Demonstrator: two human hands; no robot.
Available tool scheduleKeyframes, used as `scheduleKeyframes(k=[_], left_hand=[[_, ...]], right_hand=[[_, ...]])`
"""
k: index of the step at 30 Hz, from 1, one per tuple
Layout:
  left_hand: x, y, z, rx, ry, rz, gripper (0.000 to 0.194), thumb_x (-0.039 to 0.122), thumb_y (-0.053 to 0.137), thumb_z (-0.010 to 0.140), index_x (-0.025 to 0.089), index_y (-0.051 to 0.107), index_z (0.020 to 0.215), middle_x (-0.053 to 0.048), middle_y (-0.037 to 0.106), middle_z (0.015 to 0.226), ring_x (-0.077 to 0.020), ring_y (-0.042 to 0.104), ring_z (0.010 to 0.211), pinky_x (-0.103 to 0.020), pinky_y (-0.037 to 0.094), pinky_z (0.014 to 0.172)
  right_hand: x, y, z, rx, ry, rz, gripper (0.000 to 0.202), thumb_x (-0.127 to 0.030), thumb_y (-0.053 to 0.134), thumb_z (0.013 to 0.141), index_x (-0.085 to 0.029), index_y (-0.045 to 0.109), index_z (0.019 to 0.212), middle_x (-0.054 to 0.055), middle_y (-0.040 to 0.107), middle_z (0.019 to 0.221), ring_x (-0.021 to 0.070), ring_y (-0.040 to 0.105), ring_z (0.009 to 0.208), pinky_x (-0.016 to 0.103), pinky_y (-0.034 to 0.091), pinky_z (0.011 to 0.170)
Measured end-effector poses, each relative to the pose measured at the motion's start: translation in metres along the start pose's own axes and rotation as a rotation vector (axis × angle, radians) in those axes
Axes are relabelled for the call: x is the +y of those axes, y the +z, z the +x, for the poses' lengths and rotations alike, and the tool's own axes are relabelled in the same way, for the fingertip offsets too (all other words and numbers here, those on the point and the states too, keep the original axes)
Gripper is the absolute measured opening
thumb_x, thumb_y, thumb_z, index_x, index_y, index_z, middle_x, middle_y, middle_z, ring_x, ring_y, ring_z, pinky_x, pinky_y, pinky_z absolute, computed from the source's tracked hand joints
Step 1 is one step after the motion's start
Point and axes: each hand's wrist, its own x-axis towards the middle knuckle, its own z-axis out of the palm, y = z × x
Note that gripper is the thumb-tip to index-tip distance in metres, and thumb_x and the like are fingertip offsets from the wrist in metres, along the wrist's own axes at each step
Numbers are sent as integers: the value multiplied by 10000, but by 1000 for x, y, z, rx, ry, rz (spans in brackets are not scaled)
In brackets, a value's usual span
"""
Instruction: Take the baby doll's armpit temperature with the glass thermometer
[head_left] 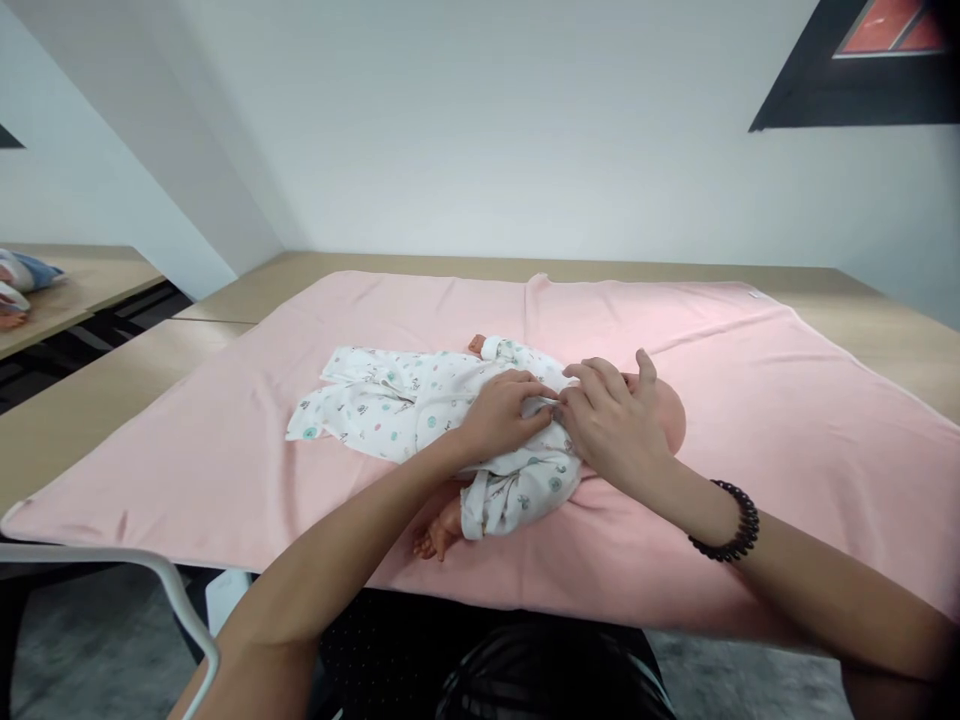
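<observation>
A baby doll [667,412] lies on its back, its bald head to the right and its legs to the left. It wears a white romper [442,385] printed with small green and grey figures, with both arms in the sleeves. At the front near the collar, my left hand [504,415] pinches the romper's cloth between thumb and index finger. Right beside it, my right hand [615,425] grips the cloth at the neck, its little finger raised. It hides most of the doll's face. One doll hand [441,530] sticks out of the near cuff.
A pink blanket [787,450] is spread under the doll over a wooden table [877,300]. White wall stands behind. Farther left, another table [97,275] bears a partly seen doll [15,290]. A white curved tube [161,570] rises at the lower left.
</observation>
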Motion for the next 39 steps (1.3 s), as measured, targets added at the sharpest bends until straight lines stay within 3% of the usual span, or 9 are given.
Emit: scheduleKeyframes(k=[12, 18, 33, 39], left_hand=[[-1, -1, -2, 11, 39, -69, 250, 325, 575, 932, 230, 734, 1100, -31, 728, 1031, -189, 626, 1029, -377, 481, 971], [-3, 0, -3, 21, 52, -59, 251, 247, 557, 915, 219, 727, 1097, -28, 734, 1026, -191, 625, 1037, -376, 478, 971], [-1, 0, -3, 36, 3, -51, 148, 184, 560, 847, 226, 684, 916, -3, 679, 913, -188, 604, 952, -361, 474, 899], [-1, -1, -3, 31, 8, -42, 141, 192, 557, 855, 225, 655, 951, -3, 685, 968, -191, 596, 984, -363, 468, 913]], right_hand=[[0, -4, 0, 41, 17, 38, 200, -90, 495, 921, -198, 663, 934, 76, 675, 1206, 285, 552, 1161, 655, 204, 1148], [-1, -3, 0, 55, 13, -7, 144, -107, 527, 908, -168, 658, 916, 76, 681, 1185, 274, 553, 1133, 649, 227, 1137], [-5, -8, 1, 31, 6, 2, 153, -135, 519, 945, -171, 667, 932, 84, 696, 1169, 277, 564, 1112, 630, 233, 1132], [-4, -7, 0, 22, 15, 24, 141, -123, 522, 912, -163, 653, 944, 83, 686, 1174, 283, 564, 1117, 639, 242, 1126]])
